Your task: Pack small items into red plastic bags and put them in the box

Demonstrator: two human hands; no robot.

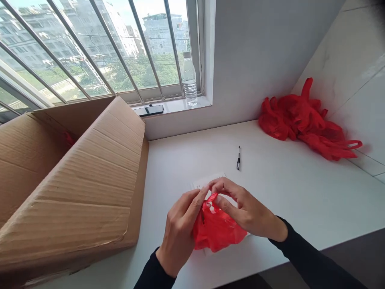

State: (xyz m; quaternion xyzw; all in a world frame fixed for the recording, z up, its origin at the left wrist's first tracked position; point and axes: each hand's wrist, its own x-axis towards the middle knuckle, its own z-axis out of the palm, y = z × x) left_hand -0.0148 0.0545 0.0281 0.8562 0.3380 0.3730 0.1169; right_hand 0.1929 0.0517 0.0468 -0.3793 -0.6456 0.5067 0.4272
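Note:
A thin red plastic bag (221, 233) is bunched between my two hands, low in the middle of the view. My left hand (182, 226) grips its left side, the fingers closed on the film. At the top of the bag, my right hand (240, 204) pinches a twisted strip between thumb and fingers. Beneath the bag and my hands lies a white sheet of paper (200, 182), mostly hidden, with small dark marks along its far edge. What is inside the bag cannot be made out.
A large open cardboard box (99, 180) fills the left side. Behind my right hand lies a black pen (238, 158). More red plastic bags (303, 120) are heaped in the far right corner. On the window sill are a phone (150, 110) and a water bottle (189, 80).

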